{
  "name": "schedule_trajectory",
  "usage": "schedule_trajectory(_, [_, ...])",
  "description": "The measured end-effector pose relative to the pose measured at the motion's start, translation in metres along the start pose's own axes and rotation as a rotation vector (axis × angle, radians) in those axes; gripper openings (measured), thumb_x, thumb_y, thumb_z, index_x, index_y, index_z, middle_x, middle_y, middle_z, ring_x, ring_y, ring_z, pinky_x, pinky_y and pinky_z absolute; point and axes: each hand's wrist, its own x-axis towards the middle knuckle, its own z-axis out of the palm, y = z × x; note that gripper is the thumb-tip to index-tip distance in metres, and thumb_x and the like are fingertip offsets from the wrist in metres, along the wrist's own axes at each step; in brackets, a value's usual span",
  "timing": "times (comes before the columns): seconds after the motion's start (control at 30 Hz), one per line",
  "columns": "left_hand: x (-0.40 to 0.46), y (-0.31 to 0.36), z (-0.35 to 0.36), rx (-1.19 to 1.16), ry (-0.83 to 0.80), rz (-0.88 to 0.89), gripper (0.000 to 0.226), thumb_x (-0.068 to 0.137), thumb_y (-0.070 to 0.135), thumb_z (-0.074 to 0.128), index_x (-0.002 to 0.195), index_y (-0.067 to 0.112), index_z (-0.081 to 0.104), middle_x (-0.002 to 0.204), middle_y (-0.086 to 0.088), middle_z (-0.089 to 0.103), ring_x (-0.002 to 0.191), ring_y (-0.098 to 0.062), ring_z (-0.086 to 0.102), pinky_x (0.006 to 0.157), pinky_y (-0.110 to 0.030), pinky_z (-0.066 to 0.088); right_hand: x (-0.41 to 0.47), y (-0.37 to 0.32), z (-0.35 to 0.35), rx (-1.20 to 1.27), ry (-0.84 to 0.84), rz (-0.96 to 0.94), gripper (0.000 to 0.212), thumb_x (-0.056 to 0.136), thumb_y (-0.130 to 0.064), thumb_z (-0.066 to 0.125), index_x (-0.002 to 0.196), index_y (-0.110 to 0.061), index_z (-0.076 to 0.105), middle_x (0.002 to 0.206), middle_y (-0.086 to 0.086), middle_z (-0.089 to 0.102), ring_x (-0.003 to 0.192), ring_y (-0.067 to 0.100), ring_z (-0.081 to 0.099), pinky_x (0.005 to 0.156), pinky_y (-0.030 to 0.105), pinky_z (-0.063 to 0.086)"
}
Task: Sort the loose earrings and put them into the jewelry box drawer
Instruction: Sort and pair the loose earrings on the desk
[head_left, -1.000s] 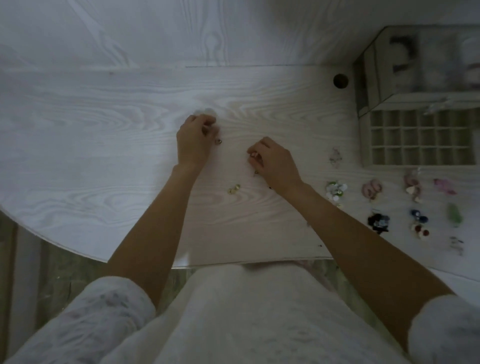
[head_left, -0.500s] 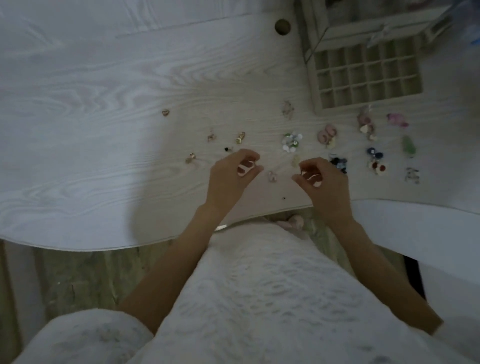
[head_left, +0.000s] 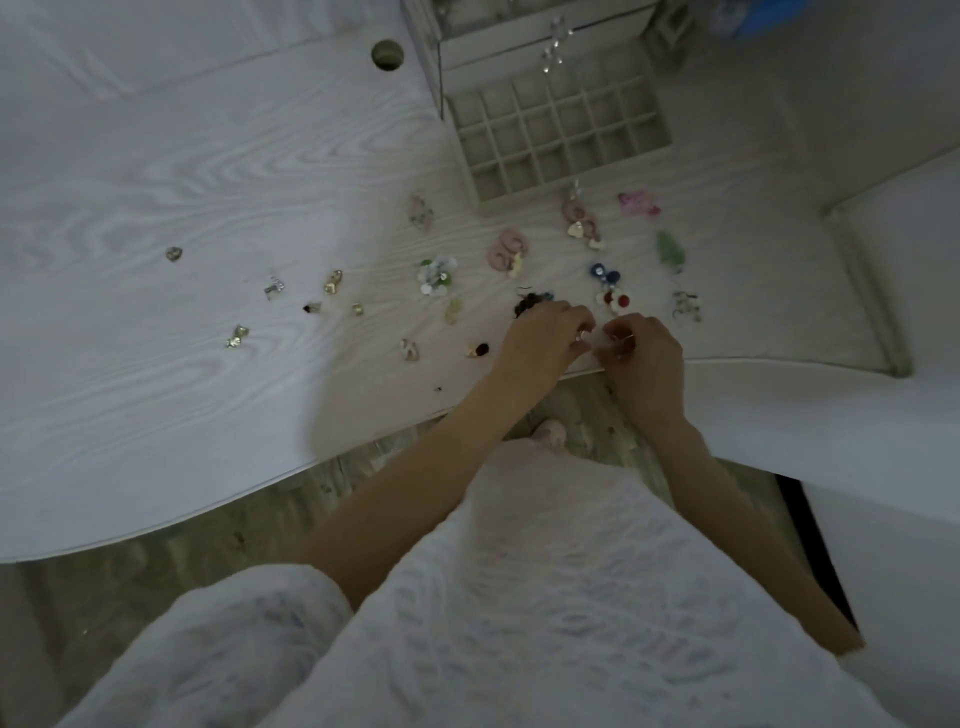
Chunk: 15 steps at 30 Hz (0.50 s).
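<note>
The jewelry box drawer (head_left: 561, 132), a pale tray of small square compartments, stands pulled out at the back right under the box (head_left: 524, 36). Earring pairs lie in front of it: pink hoops (head_left: 506, 252), a green piece (head_left: 670, 252), blue ones (head_left: 605, 273), a white cluster (head_left: 439, 275). Small gold earrings (head_left: 332, 283) are scattered to the left. My left hand (head_left: 545, 340) and my right hand (head_left: 641, 353) meet at the table's front edge, fingertips pinched together on a small pale earring (head_left: 595, 340); its shape is too small to tell.
The white wood-grain table (head_left: 182, 208) has a round cable hole (head_left: 387, 53) at the back. Its curved front edge runs just below my hands. A white surface (head_left: 857, 415) adjoins on the right. A slipper (head_left: 550, 436) shows on the floor.
Both hands moved right along the front edge and came together, fingertips now touching. The camera view has shifted, bringing the drawer closer to centre.
</note>
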Motion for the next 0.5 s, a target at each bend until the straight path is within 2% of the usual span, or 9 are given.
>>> schedule_trajectory(0.1, [0.006,0.003,0.010,0.033,-0.022,-0.070,0.020,0.086,0.011,0.061,0.105,0.006,0.063,0.103,-0.013,0.062,0.093,-0.028,0.059,0.079,-0.035,0.045,0.006,0.007,-0.005,0.025,-0.002,0.000,0.026,0.077,-0.004,0.068,0.101,-0.007,0.063,0.098,0.014,0.060,0.081,0.025,0.059,0.070,0.022,0.038])
schedule_trajectory(0.2, [0.006,0.004,0.014,0.023,-0.004,-0.067,0.025,0.082,0.007,0.064,0.107,0.004,0.062,0.106,-0.016,0.059,0.092,-0.032,0.058,0.077,-0.040,0.047,0.003,0.013,-0.011,0.057,-0.014,-0.018,0.034,0.075,-0.004,0.069,0.108,-0.007,0.060,0.104,0.013,0.055,0.074,0.021,0.056,0.070,0.025,0.042])
schedule_trajectory(0.27, [0.004,0.004,0.015,0.022,-0.006,-0.065,0.030,0.081,0.006,0.064,0.111,0.003,0.060,0.110,-0.015,0.056,0.094,-0.031,0.057,0.076,-0.037,0.045,0.000,0.020,-0.014,0.049,-0.018,-0.009,0.037,0.075,-0.003,0.070,0.110,-0.006,0.059,0.106,0.013,0.054,0.071,0.017,0.053,0.070,0.024,0.040])
schedule_trajectory(0.33, [0.003,0.004,0.017,0.022,0.009,-0.074,0.031,0.082,0.003,0.063,0.114,0.004,0.059,0.112,-0.015,0.055,0.094,-0.030,0.057,0.077,-0.034,0.045,0.000,0.024,-0.013,0.040,-0.002,0.017,0.036,0.075,-0.001,0.068,0.109,-0.005,0.060,0.106,0.015,0.055,0.071,0.016,0.053,0.070,0.022,0.038])
schedule_trajectory(0.43, [0.002,0.007,0.022,-0.001,0.041,-0.089,0.029,0.083,0.000,0.059,0.112,0.003,0.062,0.111,-0.016,0.057,0.094,-0.030,0.059,0.078,-0.032,0.044,0.000,0.019,-0.005,0.036,0.021,0.012,0.029,0.076,0.000,0.064,0.105,-0.004,0.063,0.099,0.017,0.060,0.078,0.025,0.059,0.071,0.018,0.036])
schedule_trajectory(0.5, [0.003,0.012,0.025,-0.026,0.056,-0.094,0.028,0.082,0.001,0.061,0.110,0.003,0.063,0.108,-0.018,0.060,0.093,-0.032,0.059,0.079,-0.035,0.046,0.000,0.012,0.001,0.060,0.018,-0.014,0.024,0.079,-0.003,0.065,0.103,-0.003,0.064,0.095,0.019,0.062,0.081,0.029,0.060,0.073,0.020,0.038])
